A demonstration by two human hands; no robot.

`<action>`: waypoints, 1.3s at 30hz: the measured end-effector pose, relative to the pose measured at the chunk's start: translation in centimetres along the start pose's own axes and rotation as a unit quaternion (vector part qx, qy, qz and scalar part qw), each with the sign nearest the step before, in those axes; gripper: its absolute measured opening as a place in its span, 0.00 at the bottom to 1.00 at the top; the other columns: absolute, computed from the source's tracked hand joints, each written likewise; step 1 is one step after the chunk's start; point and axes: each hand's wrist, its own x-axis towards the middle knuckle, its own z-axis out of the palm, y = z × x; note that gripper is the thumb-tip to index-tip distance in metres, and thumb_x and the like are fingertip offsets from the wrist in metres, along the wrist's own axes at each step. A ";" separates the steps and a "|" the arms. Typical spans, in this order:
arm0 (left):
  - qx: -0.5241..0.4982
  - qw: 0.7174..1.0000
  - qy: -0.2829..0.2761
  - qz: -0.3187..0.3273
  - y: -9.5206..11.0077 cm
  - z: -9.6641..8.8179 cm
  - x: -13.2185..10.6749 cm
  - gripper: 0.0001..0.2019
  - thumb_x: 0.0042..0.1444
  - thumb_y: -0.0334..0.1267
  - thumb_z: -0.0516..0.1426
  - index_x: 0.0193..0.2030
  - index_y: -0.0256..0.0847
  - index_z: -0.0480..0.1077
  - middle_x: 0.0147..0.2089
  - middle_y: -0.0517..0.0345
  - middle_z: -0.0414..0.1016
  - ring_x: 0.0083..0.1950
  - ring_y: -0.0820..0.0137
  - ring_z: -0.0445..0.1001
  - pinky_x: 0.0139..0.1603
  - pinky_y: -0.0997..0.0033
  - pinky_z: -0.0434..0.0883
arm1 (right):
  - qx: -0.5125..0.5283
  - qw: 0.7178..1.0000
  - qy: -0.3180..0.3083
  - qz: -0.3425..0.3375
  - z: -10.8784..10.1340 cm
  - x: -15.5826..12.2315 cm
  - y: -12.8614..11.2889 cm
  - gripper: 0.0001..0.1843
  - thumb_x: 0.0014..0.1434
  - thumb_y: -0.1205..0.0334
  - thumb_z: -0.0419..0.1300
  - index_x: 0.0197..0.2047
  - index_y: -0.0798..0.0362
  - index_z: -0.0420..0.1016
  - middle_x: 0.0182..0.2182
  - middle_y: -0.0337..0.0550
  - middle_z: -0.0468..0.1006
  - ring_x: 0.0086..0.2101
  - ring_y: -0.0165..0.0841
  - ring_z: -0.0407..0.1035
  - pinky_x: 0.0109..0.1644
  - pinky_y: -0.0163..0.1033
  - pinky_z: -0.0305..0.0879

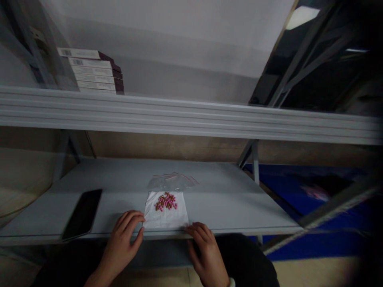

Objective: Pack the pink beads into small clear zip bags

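Both hands sit at the near edge of the grey shelf (227, 199). A dark phone (83, 214) lies far left. The left hand (125, 235), loosely curled and gripping nothing, touches the left edge of a white sheet (167, 218). The sheet carries a pile of pink pills (166, 201), with clear bags (172, 182) just behind. The right hand (205, 247), fingers relaxed, touches the sheet's near right corner.

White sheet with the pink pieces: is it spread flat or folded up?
Spread flat. The white sheet lies open on the shelf, pink pieces piled on top, left hand and right hand at its near corners.
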 end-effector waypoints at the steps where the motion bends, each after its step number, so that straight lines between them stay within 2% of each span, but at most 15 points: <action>1: -0.003 1.000 0.004 0.007 0.1 -0.3 0.3 0.09 0.58 0.31 0.52 0.44 0.43 0.68 0.46 0.51 0.72 0.51 0.62 0.69 0.52 0.59 0.68 | 0.012 1.000 0.007 -0.003 -0.2 0.2 0.1 0.18 0.57 0.73 0.51 0.49 0.52 0.71 0.46 0.49 0.74 0.51 0.43 0.63 0.55 0.52 0.61; 4: -0.005 0.999 -0.019 0.031 0.0 -0.7 2.3 0.10 0.58 0.30 0.52 0.45 0.43 0.69 0.46 0.52 0.72 0.51 0.62 0.69 0.53 0.59 0.68 | 0.038 0.999 0.029 -0.021 -0.8 2.0 0.6 0.16 0.56 0.73 0.52 0.46 0.52 0.72 0.42 0.49 0.74 0.48 0.43 0.64 0.51 0.50 0.63; 6: -0.002 0.998 -0.040 0.047 -0.4 -0.4 4.7 0.11 0.57 0.29 0.52 0.44 0.44 0.70 0.49 0.52 0.72 0.53 0.62 0.68 0.54 0.58 0.67 | 0.045 0.997 0.040 -0.048 -1.1 4.6 0.8 0.16 0.56 0.73 0.52 0.46 0.52 0.73 0.40 0.49 0.74 0.47 0.43 0.64 0.50 0.50 0.62; 10: 0.008 0.995 -0.078 0.063 -2.0 1.6 9.9 0.11 0.56 0.31 0.53 0.44 0.43 0.73 0.54 0.50 0.71 0.57 0.60 0.66 0.58 0.55 0.65 | 0.043 0.991 0.062 -0.107 -0.7 11.2 0.8 0.14 0.56 0.72 0.54 0.44 0.54 0.74 0.38 0.49 0.75 0.45 0.43 0.64 0.50 0.50 0.61; 12: 0.015 0.992 -0.099 0.070 -2.9 3.0 11.6 0.11 0.55 0.31 0.54 0.42 0.42 0.75 0.56 0.49 0.70 0.60 0.58 0.64 0.60 0.53 0.64 | 0.046 0.988 0.087 -0.123 0.0 13.8 0.7 0.14 0.54 0.72 0.54 0.43 0.55 0.75 0.38 0.49 0.75 0.45 0.43 0.63 0.50 0.51 0.60; 15: 0.019 0.988 -0.133 0.072 -4.2 4.7 12.4 0.11 0.56 0.32 0.54 0.41 0.42 0.76 0.58 0.50 0.70 0.62 0.58 0.63 0.61 0.53 0.63 | 0.069 0.982 0.121 -0.130 1.2 15.4 0.5 0.15 0.53 0.72 0.54 0.43 0.54 0.75 0.38 0.49 0.75 0.46 0.43 0.63 0.51 0.51 0.60; 18: 0.014 0.987 -0.147 0.071 -5.2 5.7 12.1 0.13 0.58 0.32 0.52 0.46 0.42 0.75 0.57 0.51 0.72 0.62 0.59 0.64 0.62 0.54 0.62 | 0.091 0.978 0.121 -0.141 2.1 14.6 0.6 0.16 0.53 0.73 0.53 0.44 0.53 0.74 0.39 0.48 0.75 0.47 0.43 0.62 0.53 0.50 0.58; 22: -0.015 0.996 -0.077 0.041 -5.5 5.4 12.0 0.19 0.56 0.32 0.53 0.55 0.42 0.69 0.57 0.49 0.72 0.59 0.60 0.67 0.61 0.53 0.64 | 0.127 0.978 0.097 -0.135 2.1 13.2 1.1 0.15 0.54 0.73 0.53 0.43 0.52 0.74 0.39 0.47 0.75 0.47 0.42 0.63 0.53 0.49 0.59; 25: -0.098 0.995 0.024 0.004 -4.3 4.2 11.9 0.16 0.55 0.33 0.55 0.51 0.43 0.71 0.53 0.50 0.74 0.55 0.61 0.71 0.58 0.56 0.66 | 0.200 0.969 0.121 -0.080 1.3 13.2 1.4 0.13 0.56 0.70 0.54 0.42 0.53 0.75 0.39 0.47 0.76 0.44 0.40 0.66 0.51 0.47 0.61; 27: -0.194 0.977 0.077 -0.047 -2.9 3.2 11.5 0.10 0.55 0.35 0.57 0.44 0.42 0.72 0.47 0.52 0.76 0.50 0.64 0.74 0.54 0.61 0.69 | 0.274 0.952 0.135 -0.011 0.7 13.3 1.4 0.11 0.57 0.66 0.56 0.43 0.53 0.76 0.40 0.48 0.77 0.43 0.40 0.68 0.49 0.46 0.63; 29: -0.311 0.936 0.101 -0.129 -1.1 2.5 10.7 0.06 0.55 0.38 0.58 0.39 0.41 0.71 0.40 0.55 0.76 0.43 0.67 0.75 0.47 0.67 0.72 | 0.372 0.918 0.117 0.069 0.4 13.3 1.2 0.14 0.57 0.62 0.59 0.46 0.54 0.74 0.43 0.50 0.77 0.43 0.40 0.70 0.46 0.44 0.65; 32: -0.441 0.862 0.106 -0.226 1.2 2.1 9.4 0.08 0.51 0.40 0.62 0.33 0.40 0.69 0.34 0.59 0.75 0.36 0.71 0.75 0.39 0.75 0.72 | 0.535 0.832 0.030 0.142 0.6 12.9 0.6 0.20 0.54 0.55 0.64 0.49 0.54 0.74 0.39 0.48 0.78 0.37 0.36 0.71 0.39 0.40 0.67; 35: -0.502 0.812 0.111 -0.278 2.3 2.3 8.6 0.11 0.49 0.41 0.64 0.34 0.40 0.67 0.31 0.61 0.75 0.31 0.74 0.74 0.35 0.76 0.71 | 0.632 0.756 -0.035 0.167 1.1 12.2 -0.4 0.15 0.50 0.53 0.67 0.35 0.57 0.78 0.28 0.41 0.76 0.27 0.28 0.67 0.32 0.34 0.63; 37: -0.515 0.789 0.117 -0.314 2.5 2.3 8.3 0.15 0.47 0.42 0.65 0.39 0.41 0.67 0.30 0.61 0.76 0.30 0.73 0.75 0.34 0.75 0.71 | 0.648 0.739 -0.037 0.181 1.3 12.0 -0.9 0.14 0.48 0.54 0.69 0.29 0.58 0.78 0.24 0.39 0.74 0.24 0.25 0.64 0.29 0.31 0.60; 39: -0.517 0.770 0.123 -0.354 2.3 2.3 8.2 0.19 0.45 0.43 0.66 0.42 0.41 0.67 0.31 0.59 0.78 0.31 0.71 0.77 0.35 0.74 0.71 | 0.649 0.736 -0.032 0.190 1.3 11.8 -1.1 0.14 0.46 0.54 0.70 0.27 0.57 0.78 0.22 0.38 0.74 0.23 0.24 0.63 0.28 0.30 0.59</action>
